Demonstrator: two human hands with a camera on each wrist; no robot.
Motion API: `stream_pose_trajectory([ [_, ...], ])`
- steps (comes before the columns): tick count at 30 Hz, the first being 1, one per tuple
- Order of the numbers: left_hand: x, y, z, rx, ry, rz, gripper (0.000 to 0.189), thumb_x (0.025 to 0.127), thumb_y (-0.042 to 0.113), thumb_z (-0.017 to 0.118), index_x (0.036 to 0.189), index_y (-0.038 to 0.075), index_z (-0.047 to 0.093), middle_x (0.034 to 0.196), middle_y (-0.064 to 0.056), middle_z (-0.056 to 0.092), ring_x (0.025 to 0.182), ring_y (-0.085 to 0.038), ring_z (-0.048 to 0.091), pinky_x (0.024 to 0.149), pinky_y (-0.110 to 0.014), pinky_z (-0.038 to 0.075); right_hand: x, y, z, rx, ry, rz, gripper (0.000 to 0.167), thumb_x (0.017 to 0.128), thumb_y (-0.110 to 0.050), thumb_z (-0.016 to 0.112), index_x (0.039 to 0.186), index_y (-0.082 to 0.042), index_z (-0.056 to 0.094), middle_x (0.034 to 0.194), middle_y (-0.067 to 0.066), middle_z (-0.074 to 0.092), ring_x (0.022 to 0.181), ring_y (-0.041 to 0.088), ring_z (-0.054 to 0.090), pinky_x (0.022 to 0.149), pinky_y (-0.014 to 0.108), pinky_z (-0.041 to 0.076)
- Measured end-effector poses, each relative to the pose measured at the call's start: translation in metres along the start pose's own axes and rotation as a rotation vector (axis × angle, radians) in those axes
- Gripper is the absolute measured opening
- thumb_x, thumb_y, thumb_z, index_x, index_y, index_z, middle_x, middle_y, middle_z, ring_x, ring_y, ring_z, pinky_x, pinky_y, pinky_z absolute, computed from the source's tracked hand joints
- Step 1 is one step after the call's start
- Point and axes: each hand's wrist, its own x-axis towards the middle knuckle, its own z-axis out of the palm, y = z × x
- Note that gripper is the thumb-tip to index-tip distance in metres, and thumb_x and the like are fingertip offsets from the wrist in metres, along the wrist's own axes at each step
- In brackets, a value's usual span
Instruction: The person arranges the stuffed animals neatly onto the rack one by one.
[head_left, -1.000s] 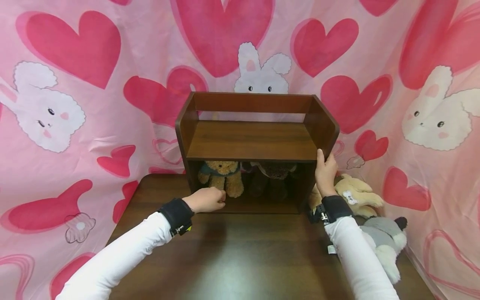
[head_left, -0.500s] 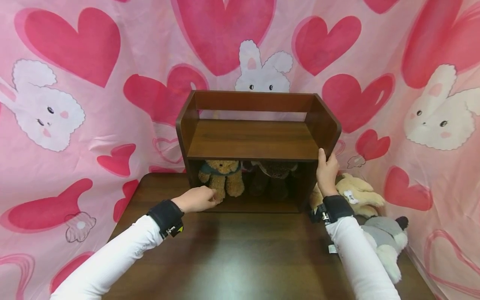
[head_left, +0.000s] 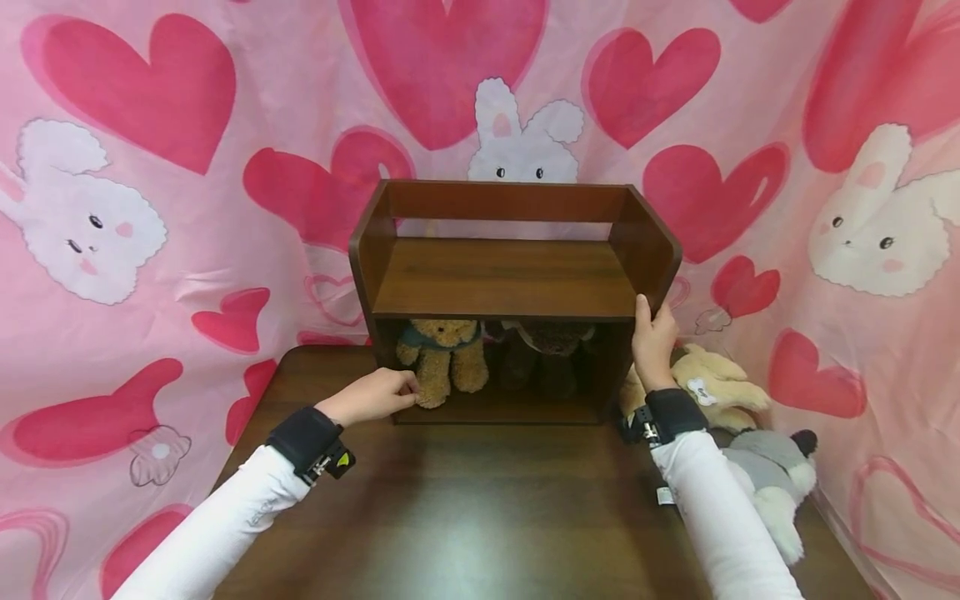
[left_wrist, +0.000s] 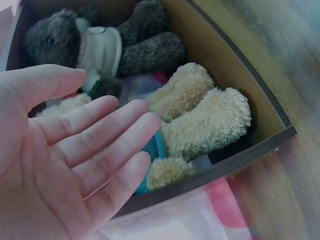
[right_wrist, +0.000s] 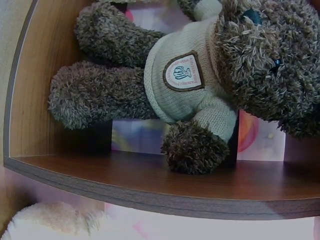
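Beside loosely straight fingers of the left hand [head_left: 372, 395], showing a tan bear [head_left: 449, 344], farther right a dark bear [head_left: 553, 340], and gripping the shelf [head_left: 502, 279] with the right hand [head_left: 653, 346].

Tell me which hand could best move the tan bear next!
Left hand, probably: it's open and close beside the tan bear, while the right hand grips the shelf, farther away.
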Motion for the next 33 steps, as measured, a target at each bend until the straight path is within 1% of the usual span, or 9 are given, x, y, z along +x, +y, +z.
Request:
stream_pose_trajectory([
  [2,-0.002,-0.004,-0.001,-0.018,0.012,-0.016,0.016,0.091,0.02,0.055,0.099,0.008,0.062,0.085,0.001,0.063,0.068,-0.008,0.055,0.062,-0.027,0.045,0.0,0.0,0.0,0.0,-0.005,0.001,0.033,0.093,-0.022,0.049,0.104,0.009,0.056,0.098,0.028,0.058,0.091,0.034,0.049,0.084,0.044,0.036],
  [8,-0.008,-0.011,-0.003,-0.019,0.047,0.002,0.018,0.09,0.019,0.055,0.099,0.005,0.062,0.086,-0.002,0.063,0.074,-0.013,0.058,0.065,-0.03,0.047,0.0,0.001,0.0,-0.006,-0.007,0.017,0.033,0.093,-0.022,0.049,0.104,0.008,0.056,0.098,0.027,0.058,0.09,0.033,0.049,0.084,0.044,0.035],
  [13,-0.012,-0.017,-0.004,-0.012,0.092,-0.025,0.017,0.089,0.019,0.056,0.098,0.005,0.063,0.084,-0.002,0.063,0.078,-0.015,0.059,0.068,-0.032,0.047,0.0,0.001,0.0,-0.003,-0.028,0.026,0.035,0.094,-0.023,0.048,0.109,0.007,0.055,0.103,0.026,0.058,0.095,0.032,0.049,0.087,0.043,0.035],
  [18,-0.013,-0.023,-0.008,-0.041,0.124,-0.021,0.017,0.088,0.017,0.057,0.096,0.003,0.063,0.084,-0.004,0.064,0.079,-0.017,0.058,0.068,-0.032,0.047,0.001,0.003,0.0,0.0,-0.027,0.022,0.034,0.094,-0.023,0.048,0.109,0.007,0.055,0.103,0.026,0.057,0.095,0.031,0.049,0.087,0.042,0.035],
  [20,-0.014,-0.025,-0.01,-0.061,0.126,-0.018,0.018,0.088,0.016,0.057,0.096,0.002,0.063,0.084,-0.006,0.064,0.078,-0.017,0.059,0.067,-0.032,0.047,0.001,0.003,0.0,0.0,-0.024,0.025,0.034,0.094,-0.023,0.049,0.109,0.007,0.055,0.102,0.026,0.058,0.094,0.031,0.049,0.086,0.042,0.035],
  [23,-0.016,-0.028,-0.014,-0.118,0.116,-0.039,0.02,0.088,0.016,0.056,0.098,0.0,0.062,0.082,-0.006,0.064,0.076,-0.017,0.059,0.065,-0.031,0.047,0.0,0.003,0.0,0.003,-0.025,0.039,0.035,0.094,-0.024,0.048,0.109,0.007,0.055,0.102,0.025,0.058,0.093,0.03,0.049,0.086,0.042,0.035],
  [27,-0.019,-0.031,-0.02,-0.198,0.108,-0.09,0.022,0.089,0.014,0.055,0.101,-0.004,0.06,0.081,-0.006,0.064,0.074,-0.019,0.061,0.064,-0.031,0.049,0.001,0.003,0.0,0.004,-0.03,0.057,0.036,0.094,-0.026,0.048,0.11,0.006,0.054,0.104,0.024,0.058,0.095,0.03,0.049,0.087,0.043,0.036],
  [30,-0.022,-0.03,-0.026,-0.219,0.124,-0.126,0.023,0.09,0.014,0.054,0.101,-0.005,0.06,0.083,-0.008,0.064,0.074,-0.019,0.061,0.064,-0.032,0.049,0.001,0.003,0.0,0.003,-0.035,0.059,0.037,0.094,-0.026,0.047,0.111,0.006,0.054,0.105,0.024,0.058,0.095,0.03,0.049,0.088,0.043,0.035],
  [33,-0.024,-0.029,-0.032,-0.232,0.146,-0.141,0.025,0.09,0.014,0.053,0.102,-0.007,0.059,0.085,-0.011,0.064,0.075,-0.02,0.062,0.065,-0.033,0.049,0.001,0.003,0.0,-0.001,-0.037,0.058,0.037,0.095,-0.027,0.046,0.111,0.006,0.054,0.105,0.025,0.057,0.095,0.03,0.048,0.088,0.044,0.035],
])
